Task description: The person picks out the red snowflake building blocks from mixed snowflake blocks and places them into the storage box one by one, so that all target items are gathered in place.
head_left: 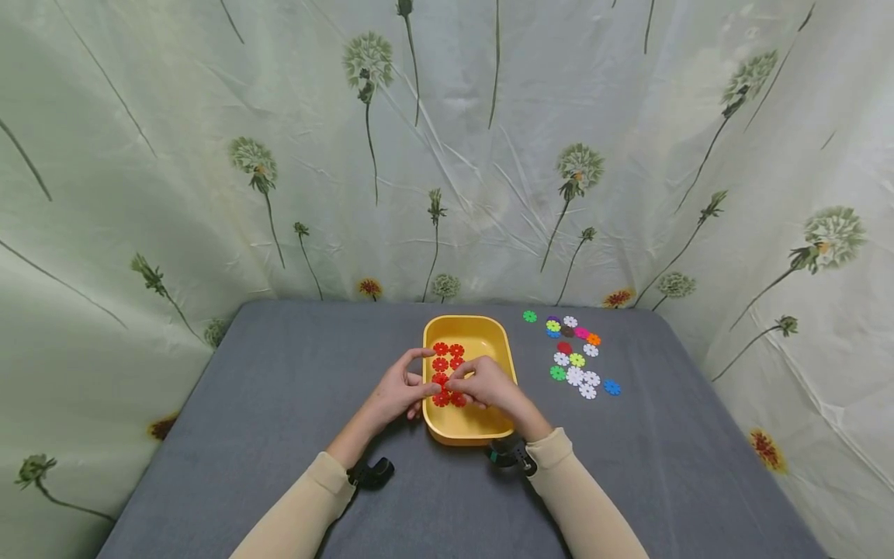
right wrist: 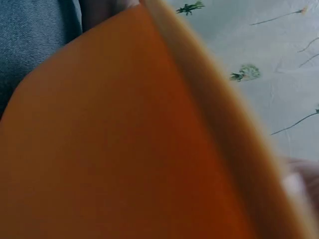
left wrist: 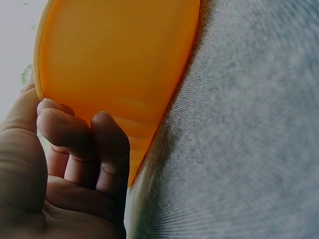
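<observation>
A yellow plastic tray (head_left: 427, 423) holds red notched plastic discs (head_left: 456, 350), lined up in two columns along its left side. My left hand (head_left: 396, 392) is at the tray's left rim. Its thumb and index finger are spread and reach over the rim, the thumb tip at a red disc. The other fingers are loosely bent beside the outer wall (left wrist: 124, 55). My right hand (head_left: 489, 382) reaches in over the right rim, with thumb and index fingertips together at a red disc (head_left: 440, 378), pinching it. That disc is partly covered by the fingers.
Loose notched discs (head_left: 575, 376) in white, green, yellow, blue, orange and other colours lie right of the tray on the grey cloth-covered table (head_left: 314, 365). A flower-printed curtain (head_left: 489, 233) hangs behind the table. The right wrist view is mostly filled by the tray's outer wall (right wrist: 99, 124).
</observation>
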The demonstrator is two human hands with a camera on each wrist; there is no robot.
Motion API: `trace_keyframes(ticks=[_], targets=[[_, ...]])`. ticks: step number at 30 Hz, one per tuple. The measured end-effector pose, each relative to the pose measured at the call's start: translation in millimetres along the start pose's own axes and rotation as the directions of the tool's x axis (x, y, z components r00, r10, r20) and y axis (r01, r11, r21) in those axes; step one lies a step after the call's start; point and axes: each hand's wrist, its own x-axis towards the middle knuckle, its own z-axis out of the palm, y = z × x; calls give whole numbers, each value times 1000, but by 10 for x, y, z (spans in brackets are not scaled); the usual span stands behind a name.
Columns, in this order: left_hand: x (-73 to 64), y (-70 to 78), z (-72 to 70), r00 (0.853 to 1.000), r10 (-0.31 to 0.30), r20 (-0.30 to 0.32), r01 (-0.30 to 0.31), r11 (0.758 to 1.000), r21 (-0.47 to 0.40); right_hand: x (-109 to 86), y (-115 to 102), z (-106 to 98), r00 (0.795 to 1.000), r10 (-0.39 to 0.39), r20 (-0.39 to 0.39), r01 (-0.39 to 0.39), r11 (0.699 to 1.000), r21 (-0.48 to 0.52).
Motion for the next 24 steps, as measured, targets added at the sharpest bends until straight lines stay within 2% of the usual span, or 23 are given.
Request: trace_keyframes(ticks=[11, 17, 24], targets=[[4, 14, 1, 1000, 4, 0, -4, 1000, 12, -6, 38, 80, 986, 21, 166, -14, 999, -47], [-1, 8, 2, 1000, 6, 0, -6, 1000, 6, -15, 70, 126, 984, 14, 179, -1, 997, -74], [1, -5, 3, 1000, 7, 1, -7, 1000, 1, -57, 53, 165, 987, -20, 157, 40, 991, -127]])
